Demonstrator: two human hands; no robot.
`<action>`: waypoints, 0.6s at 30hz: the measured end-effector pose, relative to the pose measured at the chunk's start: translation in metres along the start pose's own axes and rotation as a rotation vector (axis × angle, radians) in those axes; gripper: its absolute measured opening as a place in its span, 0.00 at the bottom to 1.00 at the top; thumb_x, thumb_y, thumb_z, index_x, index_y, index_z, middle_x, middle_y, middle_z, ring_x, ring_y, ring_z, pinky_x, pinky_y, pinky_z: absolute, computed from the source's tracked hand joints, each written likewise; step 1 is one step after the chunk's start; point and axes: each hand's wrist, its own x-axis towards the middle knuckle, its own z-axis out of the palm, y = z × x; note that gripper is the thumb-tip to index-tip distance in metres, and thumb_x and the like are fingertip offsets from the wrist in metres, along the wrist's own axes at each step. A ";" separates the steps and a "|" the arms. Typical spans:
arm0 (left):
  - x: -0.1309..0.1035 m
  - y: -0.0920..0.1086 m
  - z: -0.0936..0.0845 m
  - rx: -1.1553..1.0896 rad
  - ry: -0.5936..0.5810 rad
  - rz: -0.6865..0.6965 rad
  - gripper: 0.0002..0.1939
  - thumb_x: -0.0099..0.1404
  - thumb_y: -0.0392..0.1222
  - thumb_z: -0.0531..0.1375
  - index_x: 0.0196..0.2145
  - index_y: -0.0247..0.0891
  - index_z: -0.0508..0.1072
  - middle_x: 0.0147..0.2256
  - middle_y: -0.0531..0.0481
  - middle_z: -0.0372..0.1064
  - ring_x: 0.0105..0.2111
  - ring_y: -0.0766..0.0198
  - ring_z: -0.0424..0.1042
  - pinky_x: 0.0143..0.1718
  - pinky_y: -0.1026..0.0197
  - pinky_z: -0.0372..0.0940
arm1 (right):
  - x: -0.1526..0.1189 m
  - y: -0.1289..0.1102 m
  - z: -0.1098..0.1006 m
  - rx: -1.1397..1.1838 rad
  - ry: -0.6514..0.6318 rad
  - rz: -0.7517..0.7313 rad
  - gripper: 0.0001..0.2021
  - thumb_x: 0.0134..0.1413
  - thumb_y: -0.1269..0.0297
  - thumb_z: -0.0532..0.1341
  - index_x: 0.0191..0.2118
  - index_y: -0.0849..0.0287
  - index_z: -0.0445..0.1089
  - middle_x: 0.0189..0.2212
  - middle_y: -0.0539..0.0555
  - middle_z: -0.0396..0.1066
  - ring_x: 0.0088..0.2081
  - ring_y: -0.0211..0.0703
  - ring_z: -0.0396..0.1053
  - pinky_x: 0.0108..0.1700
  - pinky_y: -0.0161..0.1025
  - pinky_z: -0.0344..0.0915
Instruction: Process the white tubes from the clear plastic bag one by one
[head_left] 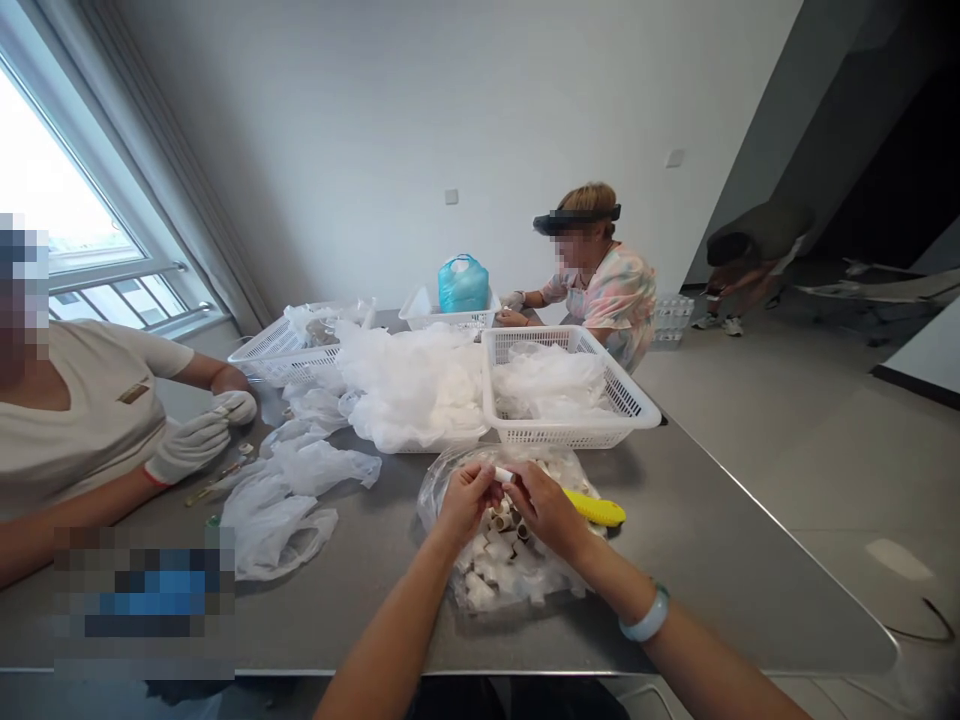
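Note:
My left hand (466,498) and my right hand (546,508) meet above an open clear plastic bag (551,592). A small white tube-shaped piece (504,475) is pinched between the fingertips of both hands. Inside the bag lie many short white hollow tubes (501,548), some with their round ends showing. A yellow-handled tool (598,508) rests on the bag's right side, just beyond my right hand; its other end is hidden behind that hand.
White plastic baskets (637,408) holding clear bags stand behind my hands. Crumpled plastic bags (281,500) lie to the left. A co-worker's gloved hands (191,445) are at the left edge; another person (611,290) sits across by a blue bag (463,285). The table edge (787,510) runs along the right.

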 end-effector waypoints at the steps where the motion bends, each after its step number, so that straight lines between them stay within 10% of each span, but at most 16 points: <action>1: -0.001 0.001 0.000 0.067 -0.018 0.034 0.22 0.49 0.58 0.64 0.23 0.33 0.71 0.16 0.55 0.62 0.16 0.73 0.58 0.19 0.68 0.54 | 0.000 0.000 0.002 0.054 0.009 0.083 0.13 0.61 0.58 0.48 0.41 0.58 0.64 0.31 0.55 0.70 0.32 0.44 0.68 0.34 0.40 0.66; 6: -0.003 0.005 0.001 0.453 0.017 0.328 0.12 0.52 0.48 0.64 0.23 0.35 0.75 0.29 0.48 0.67 0.32 0.64 0.67 0.34 0.64 0.62 | 0.001 0.004 0.007 0.228 0.009 0.414 0.18 0.61 0.53 0.44 0.33 0.58 0.65 0.19 0.49 0.66 0.21 0.40 0.65 0.26 0.37 0.63; 11: -0.002 0.000 -0.002 0.414 0.102 0.228 0.11 0.53 0.46 0.62 0.23 0.35 0.73 0.23 0.51 0.67 0.23 0.67 0.66 0.27 0.64 0.62 | 0.002 0.003 0.004 0.177 -0.061 0.228 0.14 0.56 0.56 0.52 0.43 0.57 0.68 0.40 0.56 0.72 0.42 0.47 0.69 0.44 0.42 0.63; 18: 0.004 0.044 -0.025 0.448 0.400 0.336 0.16 0.59 0.52 0.54 0.26 0.36 0.69 0.24 0.50 0.70 0.22 0.65 0.69 0.22 0.64 0.62 | 0.053 -0.008 -0.001 0.367 -0.052 0.366 0.15 0.52 0.55 0.54 0.41 0.59 0.66 0.21 0.47 0.66 0.22 0.37 0.65 0.29 0.36 0.63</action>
